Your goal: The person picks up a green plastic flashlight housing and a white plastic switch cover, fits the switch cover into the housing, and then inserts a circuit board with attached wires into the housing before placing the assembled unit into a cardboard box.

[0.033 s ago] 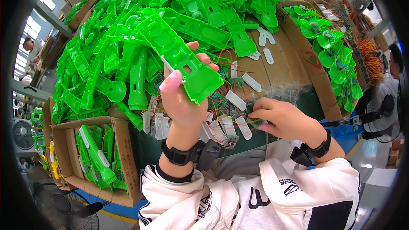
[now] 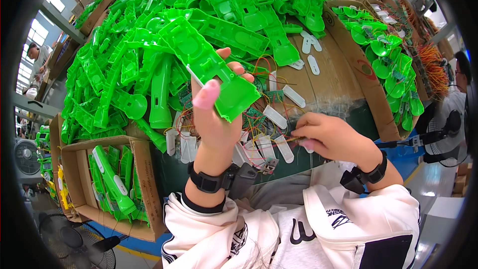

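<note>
My left hand (image 2: 215,114) is closed round a green plastic flashlight shell half (image 2: 191,45), tilted with its hollow, ribbed inside facing up. The thumb presses on its near side, by a square cutout, and the fingertips curl over the far edge. To the right, above the table's front edge, my right hand (image 2: 333,137) pinches a small circuit board with thin wires; the fingers cover most of it. White oblong plastic pieces (image 2: 275,117) lie between the hands, tangled with red and yellow wires. Another small circuit board (image 2: 269,165) rests near the table edge.
A large heap of green shell halves (image 2: 109,65) covers the table's far and left side. An open carton (image 2: 149,179) at lower left holds green flashlights. More green shells with boards (image 2: 393,65) fill a carton at right, beside orange wire bundles (image 2: 432,74). Fans stand on both sides.
My left thumb has shifted slightly right along the shell, and the shell has tipped a little. The board in my right hand has turned and now shows less of its green face.
</note>
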